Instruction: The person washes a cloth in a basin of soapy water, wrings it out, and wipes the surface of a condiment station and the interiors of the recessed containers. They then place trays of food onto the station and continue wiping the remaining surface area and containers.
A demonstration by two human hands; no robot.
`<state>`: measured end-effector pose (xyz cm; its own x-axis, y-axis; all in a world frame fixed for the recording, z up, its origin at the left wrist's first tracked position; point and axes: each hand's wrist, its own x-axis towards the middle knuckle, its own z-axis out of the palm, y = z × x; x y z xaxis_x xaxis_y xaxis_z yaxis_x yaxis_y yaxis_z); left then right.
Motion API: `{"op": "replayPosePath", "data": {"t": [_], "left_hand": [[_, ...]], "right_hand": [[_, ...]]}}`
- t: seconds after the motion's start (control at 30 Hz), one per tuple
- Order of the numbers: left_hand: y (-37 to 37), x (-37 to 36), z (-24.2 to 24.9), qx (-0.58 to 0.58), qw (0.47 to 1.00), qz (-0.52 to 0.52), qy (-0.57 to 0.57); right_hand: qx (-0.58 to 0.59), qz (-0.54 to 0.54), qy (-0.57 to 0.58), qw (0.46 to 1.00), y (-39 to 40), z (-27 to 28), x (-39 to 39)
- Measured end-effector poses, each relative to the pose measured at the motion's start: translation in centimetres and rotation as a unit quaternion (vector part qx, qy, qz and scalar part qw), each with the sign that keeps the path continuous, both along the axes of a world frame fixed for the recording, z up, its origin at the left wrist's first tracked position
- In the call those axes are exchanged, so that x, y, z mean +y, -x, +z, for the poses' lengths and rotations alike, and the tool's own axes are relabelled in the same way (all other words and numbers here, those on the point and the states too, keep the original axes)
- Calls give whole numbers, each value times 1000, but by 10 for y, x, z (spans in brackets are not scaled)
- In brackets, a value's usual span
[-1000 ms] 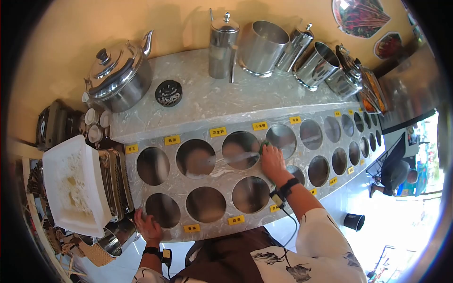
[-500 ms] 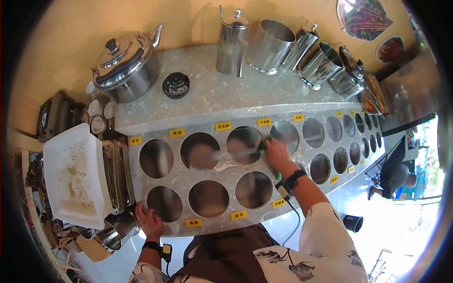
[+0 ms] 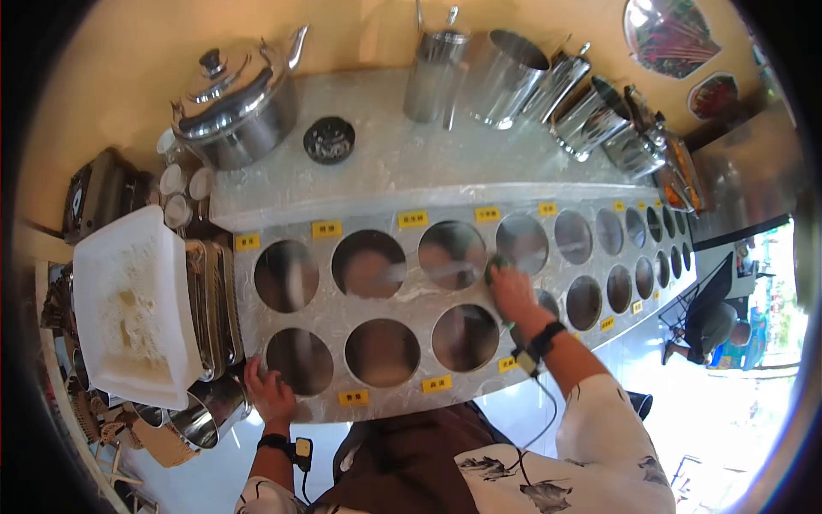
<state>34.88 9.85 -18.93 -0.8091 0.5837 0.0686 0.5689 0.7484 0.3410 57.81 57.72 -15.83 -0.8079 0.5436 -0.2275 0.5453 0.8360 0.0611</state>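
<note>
My right hand [image 3: 519,296] presses down on the grey marbled counter [image 3: 411,308], between round openings in the two rows. Its fingers are closed on a green cloth [image 3: 494,265], and most of the cloth is hidden under the palm. At the counter's front left corner, my left hand [image 3: 271,397] rests with fingers apart beside the nearest opening [image 3: 298,361], holding nothing. Yellow labels [image 3: 354,397] with writing line both rows. A dark band with a small cabled device sits on each wrist.
On the raised back ledge stand a steel kettle [image 3: 240,128], a small black bowl [image 3: 329,140] and several steel pots [image 3: 507,79]. To the left, a white tub [image 3: 128,308] holds foamy liquid beside stacked trays [image 3: 224,308]. A person [image 3: 715,325] is far right.
My right hand has shifted slightly right and toward me along the counter with the green cloth. My left hand stays at the corner. The view has tilted a little.
</note>
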Motion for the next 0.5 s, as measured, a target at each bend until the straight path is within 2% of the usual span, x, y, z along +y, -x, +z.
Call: {"op": "replayPosePath", "data": {"t": [0.13, 0.2, 0.23, 0.3, 0.33, 0.4, 0.5], "left_hand": [[1, 3, 5, 17, 1000, -10, 5], [2, 3, 4, 20, 1000, -16, 7], [2, 3, 4, 22, 1000, -12, 12], [1, 2, 2, 14, 1000, -5, 12], [1, 2, 3, 5, 1000, 3, 12], [1, -1, -1, 11, 1000, 1, 14], [2, 0, 1, 10, 1000, 13, 3]], "right_hand": [[60, -19, -15, 998, 52, -15, 37], [144, -89, -17, 985, 70, -16, 37], [146, -86, -11, 986, 71, -19, 29], [236, -107, -49, 965, 63, -23, 4], [229, -67, -47, 970, 53, -24, -11], [227, -4, 19, 974, 37, -14, -50], [312, -26, 91, 945, 36, -23, -104]]}}
